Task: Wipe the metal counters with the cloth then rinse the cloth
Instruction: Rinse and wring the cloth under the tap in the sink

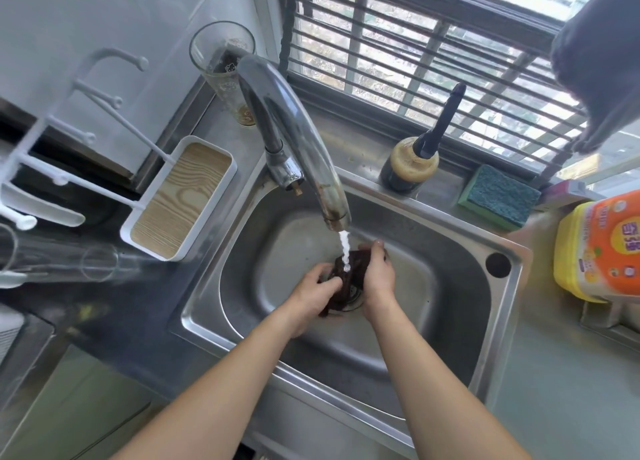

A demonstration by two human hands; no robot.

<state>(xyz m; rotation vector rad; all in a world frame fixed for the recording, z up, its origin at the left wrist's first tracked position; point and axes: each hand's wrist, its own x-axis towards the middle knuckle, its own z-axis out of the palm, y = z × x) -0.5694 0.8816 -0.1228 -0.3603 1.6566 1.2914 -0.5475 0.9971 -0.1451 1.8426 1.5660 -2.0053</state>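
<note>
A dark brown cloth (348, 279) is bunched between both my hands over the drain of the steel sink (460, 307). My left hand (313, 296) grips its left side and my right hand (379, 276) grips its right side. Water (344, 248) runs from the chrome tap (301, 137) straight onto the cloth. The metal counter (561, 383) lies to the right of the sink.
A dark bottle (415, 161) and a green sponge (498, 196) sit on the ledge behind the sink. A yellow and orange detergent tub (599, 251) stands at the right. A white rack with a wood-look tray (180, 196) and a tall glass (225, 68) stand at the left.
</note>
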